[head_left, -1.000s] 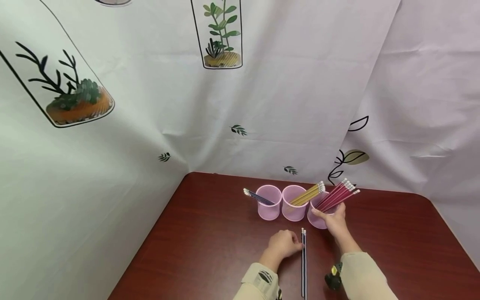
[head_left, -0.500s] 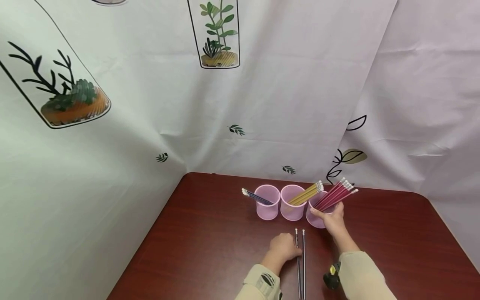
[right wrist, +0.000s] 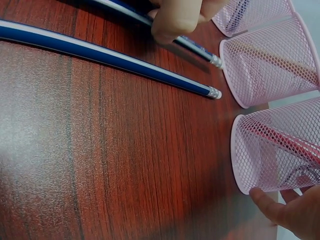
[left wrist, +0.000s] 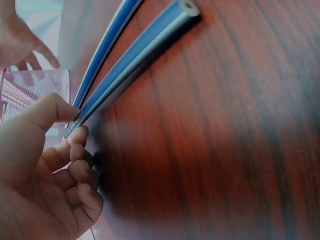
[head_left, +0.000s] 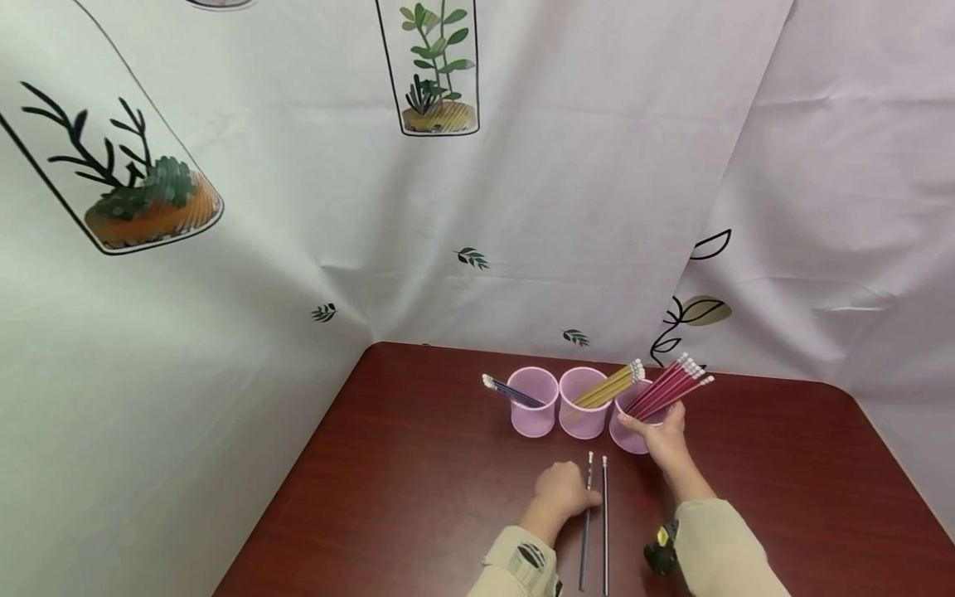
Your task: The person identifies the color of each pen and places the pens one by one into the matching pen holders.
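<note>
My left hand pinches a blue-and-silver striped pencil between thumb and forefinger, its eraser end pointing away toward the cups. A second blue striped pencil lies on the table just to the right of it. With thumb and fingers spread around its side, my right hand holds the right-hand pink mesh pencil cup. Several red pencils lean out of that cup, white erasers up. In the right wrist view, the thumb touches the cup near its base.
Left of the held cup stand a pink mesh cup with several yellow pencils and another pink cup with several dark blue pencils. All stand on a dark red wooden table, with a patterned white curtain behind.
My left hand has taken hold of one blue pencil and drawn it left, away from the other. Its near end has swung left. My right hand stays on the cup.
</note>
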A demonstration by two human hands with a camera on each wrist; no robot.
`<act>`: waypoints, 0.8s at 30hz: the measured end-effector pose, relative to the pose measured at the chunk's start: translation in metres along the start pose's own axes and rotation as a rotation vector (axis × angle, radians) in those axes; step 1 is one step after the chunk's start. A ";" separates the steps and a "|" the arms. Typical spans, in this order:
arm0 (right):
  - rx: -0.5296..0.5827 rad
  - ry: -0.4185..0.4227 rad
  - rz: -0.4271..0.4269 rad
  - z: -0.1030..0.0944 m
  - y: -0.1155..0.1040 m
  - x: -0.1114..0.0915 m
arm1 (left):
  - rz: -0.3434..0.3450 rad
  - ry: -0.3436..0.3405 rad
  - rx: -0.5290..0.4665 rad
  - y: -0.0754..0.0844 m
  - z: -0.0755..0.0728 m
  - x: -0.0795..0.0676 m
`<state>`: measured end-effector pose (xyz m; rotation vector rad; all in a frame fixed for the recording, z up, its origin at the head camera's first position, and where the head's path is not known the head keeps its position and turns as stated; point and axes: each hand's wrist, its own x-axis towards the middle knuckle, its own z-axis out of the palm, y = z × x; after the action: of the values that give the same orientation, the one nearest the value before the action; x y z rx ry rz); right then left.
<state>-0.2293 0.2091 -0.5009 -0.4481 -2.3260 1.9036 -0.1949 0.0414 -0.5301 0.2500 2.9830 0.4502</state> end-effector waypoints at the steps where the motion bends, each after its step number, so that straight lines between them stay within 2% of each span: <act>1: -0.001 0.000 0.001 0.000 0.000 0.000 | 0.005 0.005 -0.009 -0.001 -0.001 0.000; 5: -0.005 -0.002 0.001 -0.001 0.001 0.000 | 0.036 0.048 -0.104 -0.007 -0.007 0.000; 13: 0.003 0.012 -0.016 0.000 0.002 0.000 | 0.076 0.128 -0.429 -0.020 -0.023 0.001; 18: 0.006 0.025 -0.026 0.000 0.003 0.001 | 0.071 0.138 -0.578 -0.022 -0.030 0.003; 21: 0.010 0.032 -0.036 0.001 0.003 0.002 | 0.069 0.159 -0.639 -0.022 -0.034 0.004; 24: 0.014 0.036 -0.042 0.001 0.004 0.003 | 0.071 0.204 -0.640 -0.022 -0.038 0.006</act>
<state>-0.2317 0.2093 -0.5050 -0.4255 -2.2795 1.8768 -0.2090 0.0107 -0.5007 0.2522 2.8217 1.4647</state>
